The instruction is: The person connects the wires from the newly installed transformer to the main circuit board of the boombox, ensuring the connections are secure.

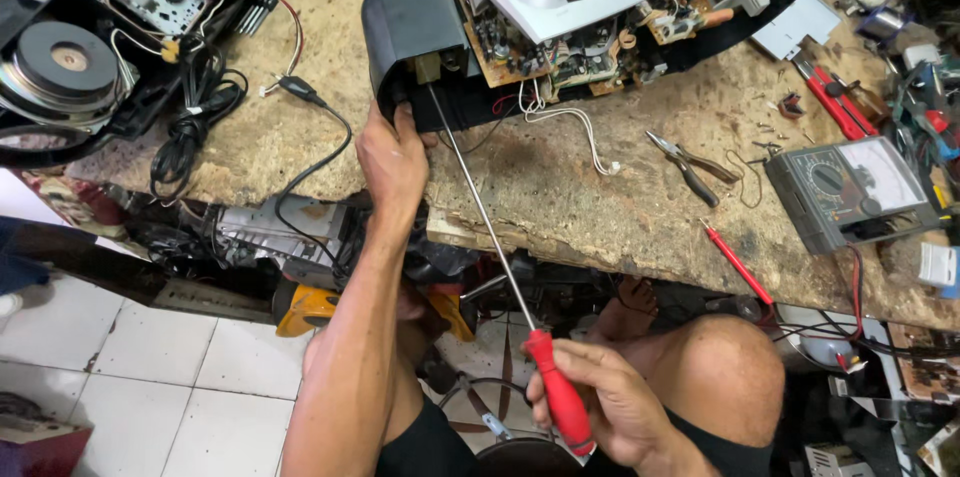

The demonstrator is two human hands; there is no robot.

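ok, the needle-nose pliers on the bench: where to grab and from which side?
Probably by the handles: the pliers lie flat on the wooden bench with the jaw tips pointing up-left and the two dark handles splayed toward the lower right. Come from above on the lower-right end, closing the handles together. That side looks free; the multimeter sits further right, and the right hand holds the red screwdriver.

Even daylight, soft shadows under bench, sharp focus, slight wide-angle bend at edges

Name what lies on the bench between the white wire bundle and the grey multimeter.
In the head view, pliers lie on the bench between the white wires and the multimeter.
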